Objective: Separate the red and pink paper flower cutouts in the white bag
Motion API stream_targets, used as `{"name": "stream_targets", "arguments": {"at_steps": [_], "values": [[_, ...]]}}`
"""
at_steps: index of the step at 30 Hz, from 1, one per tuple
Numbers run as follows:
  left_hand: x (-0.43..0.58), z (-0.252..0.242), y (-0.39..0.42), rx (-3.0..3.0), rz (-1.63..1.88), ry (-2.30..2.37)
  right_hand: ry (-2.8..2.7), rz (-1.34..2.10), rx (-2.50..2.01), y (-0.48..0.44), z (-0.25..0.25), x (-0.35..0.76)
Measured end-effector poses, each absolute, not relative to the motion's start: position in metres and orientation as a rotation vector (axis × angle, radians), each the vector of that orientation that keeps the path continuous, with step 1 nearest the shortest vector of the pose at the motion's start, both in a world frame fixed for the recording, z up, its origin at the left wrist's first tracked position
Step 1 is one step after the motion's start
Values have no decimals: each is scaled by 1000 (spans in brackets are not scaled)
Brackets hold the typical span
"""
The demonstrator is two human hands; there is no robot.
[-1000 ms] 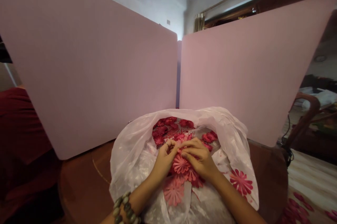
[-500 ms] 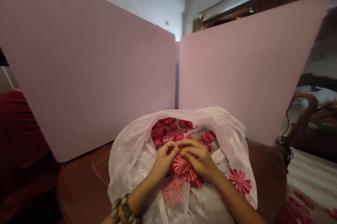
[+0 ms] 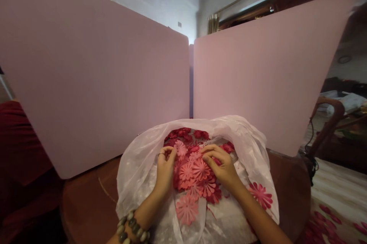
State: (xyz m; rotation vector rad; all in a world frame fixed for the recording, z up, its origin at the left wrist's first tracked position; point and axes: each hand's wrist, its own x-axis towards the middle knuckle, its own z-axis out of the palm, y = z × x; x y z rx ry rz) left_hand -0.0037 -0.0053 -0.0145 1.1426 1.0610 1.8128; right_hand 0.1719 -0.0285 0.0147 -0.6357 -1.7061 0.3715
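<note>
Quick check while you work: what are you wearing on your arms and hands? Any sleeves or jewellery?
No sleeves or gloves show. The left hand wears a thin ring, with a bracelet of large rounded grey and dark beads at its wrist. The right hand shows no jewellery.

Beaded bracelet (image 3: 132, 226), seemingly stone, and a finger ring (image 3: 161, 154).

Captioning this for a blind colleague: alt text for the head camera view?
The left hand and right hand rest among pink and red flower cut-outs piled in a white plastic bag on a round wooden table, seen from the person's head. A beaded bracelet circles the left wrist; pink boards stand behind.
</note>
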Motion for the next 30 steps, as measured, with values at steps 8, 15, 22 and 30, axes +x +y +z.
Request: {"name": "stream_targets", "arguments": {"at_steps": [8,15,22,30], "values": [[6,2,-24,1335,1737,951,-1587,322,-821,-24,8,167],[13,2,-36,1546,1326,819,-1554,238,-802,-30,7,163],[11,2,-28,1524,1460,813,-1600,523,-621,-34,9,158],[11,5,-30,1495,1478,829,-1607,586,-632,-34,9,159]]}}
